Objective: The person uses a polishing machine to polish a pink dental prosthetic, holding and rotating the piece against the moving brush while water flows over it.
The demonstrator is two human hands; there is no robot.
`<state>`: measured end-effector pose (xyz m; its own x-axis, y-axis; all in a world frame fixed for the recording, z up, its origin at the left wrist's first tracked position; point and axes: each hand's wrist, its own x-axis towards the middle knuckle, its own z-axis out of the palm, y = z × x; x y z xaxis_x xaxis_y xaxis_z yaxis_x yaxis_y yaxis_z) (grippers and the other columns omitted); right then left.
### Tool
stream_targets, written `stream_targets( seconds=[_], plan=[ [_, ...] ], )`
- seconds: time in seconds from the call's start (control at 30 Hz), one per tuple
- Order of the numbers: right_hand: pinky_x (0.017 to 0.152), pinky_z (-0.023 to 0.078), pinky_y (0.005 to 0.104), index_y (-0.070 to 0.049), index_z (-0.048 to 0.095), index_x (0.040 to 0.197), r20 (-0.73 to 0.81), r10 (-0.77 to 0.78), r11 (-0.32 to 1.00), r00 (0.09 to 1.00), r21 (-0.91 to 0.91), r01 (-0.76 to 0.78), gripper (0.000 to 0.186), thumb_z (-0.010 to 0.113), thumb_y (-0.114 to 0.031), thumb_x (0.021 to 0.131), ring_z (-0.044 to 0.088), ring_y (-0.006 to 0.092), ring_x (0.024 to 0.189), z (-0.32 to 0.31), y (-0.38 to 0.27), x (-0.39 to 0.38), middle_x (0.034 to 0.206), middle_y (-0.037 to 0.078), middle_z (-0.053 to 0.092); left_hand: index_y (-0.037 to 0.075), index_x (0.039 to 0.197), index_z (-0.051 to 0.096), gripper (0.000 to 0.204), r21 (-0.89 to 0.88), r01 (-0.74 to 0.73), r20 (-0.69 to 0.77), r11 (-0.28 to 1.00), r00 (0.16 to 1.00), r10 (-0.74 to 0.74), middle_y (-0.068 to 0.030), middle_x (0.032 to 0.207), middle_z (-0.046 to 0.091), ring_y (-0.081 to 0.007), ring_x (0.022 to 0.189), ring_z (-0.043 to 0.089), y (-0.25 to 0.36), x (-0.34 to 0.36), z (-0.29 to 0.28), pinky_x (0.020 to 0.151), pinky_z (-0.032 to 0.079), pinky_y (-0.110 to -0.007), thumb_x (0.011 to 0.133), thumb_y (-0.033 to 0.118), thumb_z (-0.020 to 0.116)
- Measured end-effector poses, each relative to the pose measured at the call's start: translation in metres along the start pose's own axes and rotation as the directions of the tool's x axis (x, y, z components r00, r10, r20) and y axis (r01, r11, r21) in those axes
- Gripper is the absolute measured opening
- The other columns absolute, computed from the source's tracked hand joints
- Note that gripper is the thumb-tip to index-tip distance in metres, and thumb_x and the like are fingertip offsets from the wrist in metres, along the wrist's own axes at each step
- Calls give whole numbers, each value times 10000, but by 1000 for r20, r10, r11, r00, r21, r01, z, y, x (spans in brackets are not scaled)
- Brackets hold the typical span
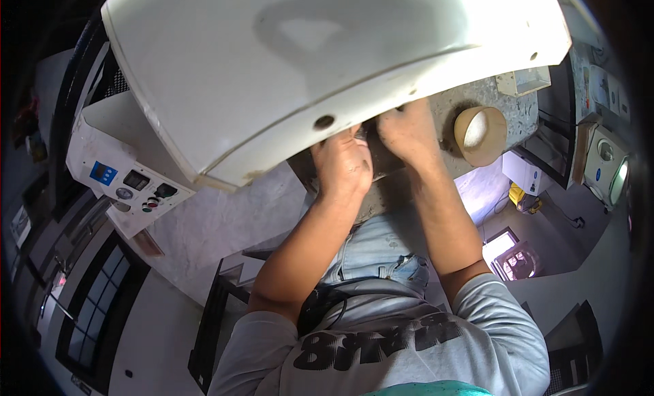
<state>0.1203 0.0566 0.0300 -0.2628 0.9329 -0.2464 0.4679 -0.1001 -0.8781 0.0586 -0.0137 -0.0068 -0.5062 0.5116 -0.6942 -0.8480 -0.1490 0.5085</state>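
Across the upper frame, a white housing (286, 75) overhangs the left hand (345, 165) and right hand (412, 137), hiding fingertips at its lower edge; whether either grip is clamped cannot be told. Working blind could pinch skin; a rightward swing might knock the beige bowl (495, 149).

Left hand (344, 165) and right hand (411, 133) partly hidden by white casing (204, 62), casing's top cut off

I see a large, glossy white casing (204, 75) filling nine through two o'clock, its holed near edge slanting up toward two; brown scuffs mark that edge near nine.
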Motion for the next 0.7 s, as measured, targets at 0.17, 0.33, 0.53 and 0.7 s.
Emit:
stream_targets(
  seconds=[0.17,0.33,0.53,0.7],
  plan=[
    [733,523,312,88,696,985,34,-17,998,999,62,14,195,598,-42,876,677,157,781,0,9,3,836,200,724,-55,1217,567,418,58,7,-6,998,1000,-6,-141,1222,620,-213,1126,617,5,-3,6,982,504,-297,829,-138,433],
    [730,521,330,66,702,969,97,-38,999,995,-3,38,208,610,-83,858,682,191,733,5,17,0,784,200,709,-57,1263,521,461,123,44,-101,991,994,-32,-157,1203,618,-220,1107,628,16,-6,-11,982,506,-301,822,-142,418],
    [1001,445,426,108,565,1202,203,-132,953,970,-244,181,441,614,-109,821,582,423,1098,4,70,13,1166,294,596,-77,1253,512,441,253,-160,167,954,979,120,-160,1198,618,-210,1100,625,30,-31,-27,1000,491,-326,830,-181,449],
    [1079,384,507,70,472,1328,530,-40,914,847,-323,245,596,661,-159,812,396,485,1307,17,65,19,1415,300,387,-91,1257,506,388,366,-346,394,864,899,193,-145,1160,639,-176,1051,639,34,-37,-29,955,507,-309,878,-163,547]
  ],
)
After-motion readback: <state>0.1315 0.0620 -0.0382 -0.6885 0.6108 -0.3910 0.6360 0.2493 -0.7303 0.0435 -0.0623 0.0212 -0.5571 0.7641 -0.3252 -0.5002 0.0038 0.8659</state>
